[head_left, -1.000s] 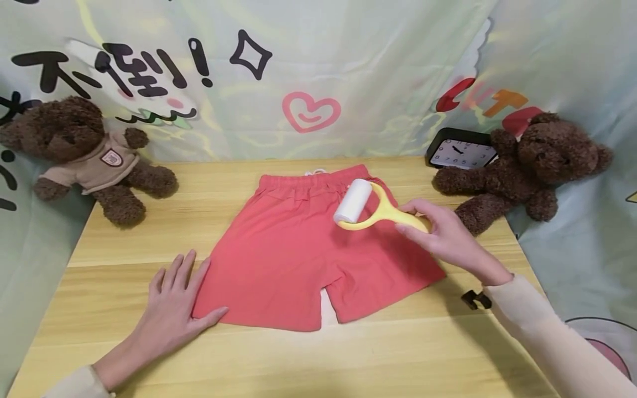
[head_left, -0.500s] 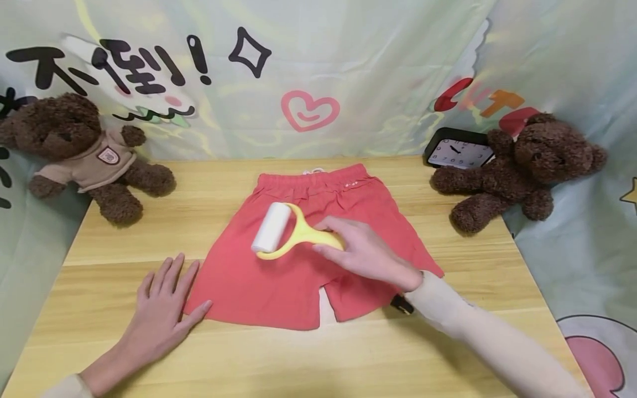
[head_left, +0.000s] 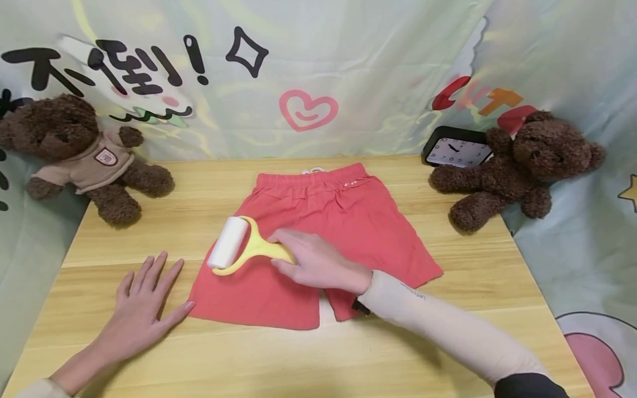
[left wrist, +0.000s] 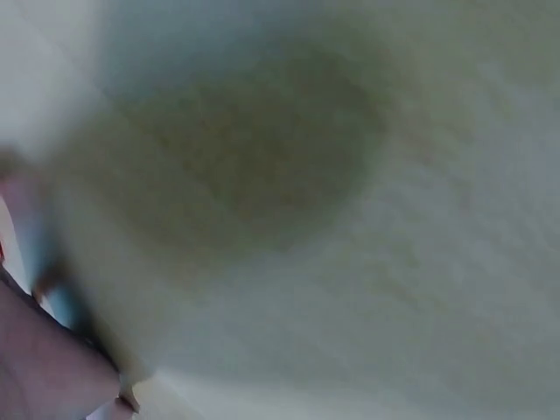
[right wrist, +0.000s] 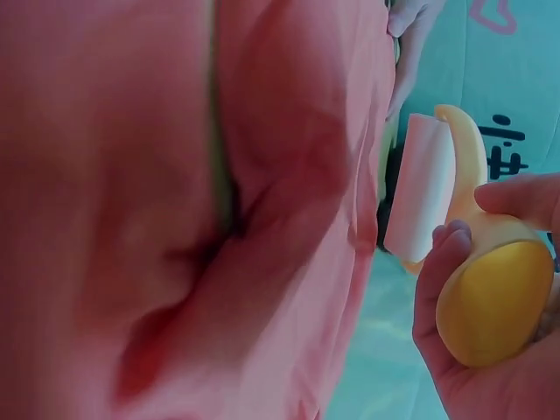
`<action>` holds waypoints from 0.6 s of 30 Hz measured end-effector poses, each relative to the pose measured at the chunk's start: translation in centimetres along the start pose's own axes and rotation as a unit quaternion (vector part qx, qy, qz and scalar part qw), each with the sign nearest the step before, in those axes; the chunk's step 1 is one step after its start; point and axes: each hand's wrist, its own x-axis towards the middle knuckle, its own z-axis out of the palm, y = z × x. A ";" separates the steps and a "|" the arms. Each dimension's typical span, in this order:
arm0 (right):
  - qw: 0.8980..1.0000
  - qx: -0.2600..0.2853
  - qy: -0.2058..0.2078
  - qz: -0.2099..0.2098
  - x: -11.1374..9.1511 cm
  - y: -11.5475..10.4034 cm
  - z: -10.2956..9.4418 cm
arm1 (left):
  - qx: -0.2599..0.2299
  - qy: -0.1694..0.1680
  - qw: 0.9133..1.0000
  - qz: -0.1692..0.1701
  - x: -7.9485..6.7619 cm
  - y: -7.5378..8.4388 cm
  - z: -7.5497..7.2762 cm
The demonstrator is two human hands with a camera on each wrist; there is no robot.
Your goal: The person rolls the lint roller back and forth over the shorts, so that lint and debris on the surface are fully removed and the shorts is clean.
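Observation:
Red shorts [head_left: 278, 276] lie spread out, waistband at the far side. My right hand [head_left: 320, 260] grips the yellow handle of a lint roller [head_left: 229, 243], its white roll over the left edge of the shorts. In the right wrist view the fingers curl round the yellow handle [right wrist: 494, 302], beside the white roll [right wrist: 422, 184]. My left hand [head_left: 139, 312] rests on the table with fingers spread, left of the shorts, thumb tip right at the hem corner. The left wrist view is mostly a blurred pale surface [left wrist: 394, 289].
A brown teddy bear [head_left: 106, 157] in a beige top sits at the back left of the wooden table [head_left: 239, 365]. Another teddy bear [head_left: 527, 166] leans by a black-framed clock [head_left: 458, 149] at the back right. A printed curtain [head_left: 373, 72] hangs behind.
My right hand has carried the lint roller leftward and nearer, from the right side of the shorts to their left edge. My left hand has slid left, its fingers coming away from the shorts.

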 end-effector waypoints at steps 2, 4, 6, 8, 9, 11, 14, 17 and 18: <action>1.000 0.000 -0.003 -0.005 0.6 -0.3 0.3 | -0.006 -0.007 1.000 0.001 0.0 -0.1 0.0; 1.000 -0.002 -0.001 -0.011 1.3 -0.5 0.6 | -0.008 -0.011 1.000 0.001 0.0 -0.1 0.0; 1.000 -0.005 0.001 -0.016 1.8 -0.5 0.9 | -0.010 -0.015 1.000 0.001 0.1 0.0 0.0; 1.000 -0.009 0.001 -0.019 2.2 -0.4 1.1 | -0.008 -0.013 1.000 0.001 0.1 0.0 0.0; 1.000 -0.013 0.001 -0.020 2.3 -0.4 1.2 | -0.006 -0.012 1.000 0.000 0.1 0.0 0.0; 1.000 -0.018 0.000 -0.022 2.5 -0.4 1.5 | -0.003 -0.010 1.000 0.000 0.0 0.0 -0.1; 0.999 -0.025 0.000 -0.028 2.8 -0.3 1.7 | 0.002 -0.006 1.000 0.000 0.0 -0.1 -0.1; 0.999 -0.028 0.000 -0.030 2.8 -0.1 1.8 | 0.005 -0.004 1.000 0.001 0.0 0.0 -0.2; 0.999 -0.030 0.001 -0.030 2.8 0.1 1.9 | 0.006 -0.004 1.000 0.001 0.0 0.0 -0.2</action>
